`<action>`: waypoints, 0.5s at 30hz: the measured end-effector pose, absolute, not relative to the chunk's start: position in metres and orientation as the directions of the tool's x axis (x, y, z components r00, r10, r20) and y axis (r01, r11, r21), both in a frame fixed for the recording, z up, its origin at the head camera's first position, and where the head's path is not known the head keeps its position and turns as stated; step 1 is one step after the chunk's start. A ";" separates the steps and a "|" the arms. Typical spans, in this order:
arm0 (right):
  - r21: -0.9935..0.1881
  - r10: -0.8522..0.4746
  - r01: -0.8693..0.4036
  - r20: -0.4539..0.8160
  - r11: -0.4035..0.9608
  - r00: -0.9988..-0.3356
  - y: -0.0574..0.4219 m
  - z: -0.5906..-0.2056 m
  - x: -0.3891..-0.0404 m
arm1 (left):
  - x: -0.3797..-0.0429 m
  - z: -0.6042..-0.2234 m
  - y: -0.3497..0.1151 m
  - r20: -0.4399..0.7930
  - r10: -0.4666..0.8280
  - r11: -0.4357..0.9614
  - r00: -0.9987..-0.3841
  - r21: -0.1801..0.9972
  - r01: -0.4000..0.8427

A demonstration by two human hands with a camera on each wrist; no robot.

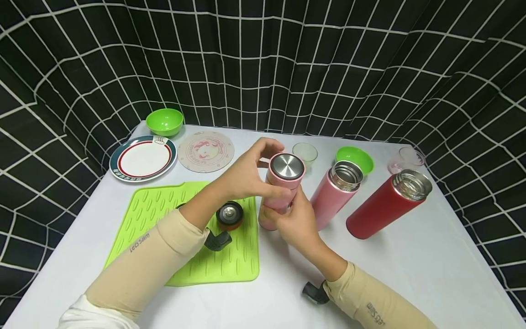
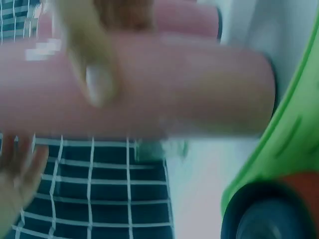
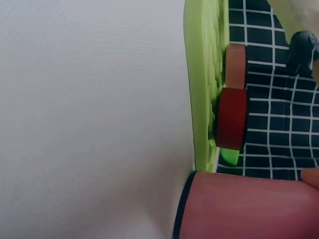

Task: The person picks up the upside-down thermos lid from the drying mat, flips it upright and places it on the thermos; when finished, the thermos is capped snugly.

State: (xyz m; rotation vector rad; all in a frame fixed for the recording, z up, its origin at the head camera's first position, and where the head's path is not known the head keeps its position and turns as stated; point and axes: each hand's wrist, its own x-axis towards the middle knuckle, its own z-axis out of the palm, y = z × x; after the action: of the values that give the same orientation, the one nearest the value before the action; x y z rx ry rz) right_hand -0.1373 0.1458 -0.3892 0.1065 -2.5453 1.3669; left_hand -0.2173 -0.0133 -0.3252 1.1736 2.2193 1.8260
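A pink thermos bottle [image 1: 283,201] with a steel-topped lid [image 1: 287,166] stands upright just right of the green mat. My right hand [image 1: 297,224] grips its body from the near right side. Around the upper part is my left hand [image 1: 246,176], its thumb across the near face below the lid and its fingers curved behind. In the left wrist view a thumb [image 2: 99,82] lies along the pink thermos bottle [image 2: 199,89]. The right wrist view catches the base of the pink thermos bottle [image 3: 244,206] beside the mat.
A second pink bottle [image 1: 334,198] and a red bottle [image 1: 382,208], both lidless, stand to the right. A red lid [image 3: 232,118] and a pink lid [image 3: 235,65] lie on the mat [image 1: 238,267]. Behind are plates [image 1: 141,157], green bowls [image 1: 164,122] and glasses [image 1: 305,153].
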 end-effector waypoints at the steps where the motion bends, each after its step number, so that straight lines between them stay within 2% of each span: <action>1: -0.809 0.054 -0.183 0.256 0.558 -0.965 0.146 -0.389 -0.137 | -0.215 -0.326 -0.012 0.435 0.533 0.040 -0.726 0.844 0.535; 5: -0.806 0.058 -0.194 0.271 0.559 -0.961 0.146 -0.391 -0.138 | -0.214 -0.329 -0.011 0.503 0.456 0.011 -0.734 0.822 0.570; 10: -0.801 0.047 -0.204 0.278 0.563 -0.960 0.147 -0.392 -0.140 | -0.225 -0.331 -0.019 0.430 0.557 -0.080 -0.710 0.879 0.470; 12: -0.801 0.044 -0.199 0.269 0.565 -0.962 0.147 -0.393 -0.140 | -0.225 -0.329 -0.019 0.401 0.590 -0.051 -0.701 0.884 0.464; 15: -0.799 0.052 -0.183 0.258 0.572 -0.965 0.149 -0.392 -0.140 | -0.217 -0.324 -0.012 0.393 0.563 0.061 -0.727 0.857 0.512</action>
State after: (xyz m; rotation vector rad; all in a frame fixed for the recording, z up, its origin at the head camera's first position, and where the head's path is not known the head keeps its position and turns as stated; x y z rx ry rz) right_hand -0.1403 0.1488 -0.3922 0.1092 -2.5531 1.3413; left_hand -0.2169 -0.0121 -0.3240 1.1430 2.2556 1.7878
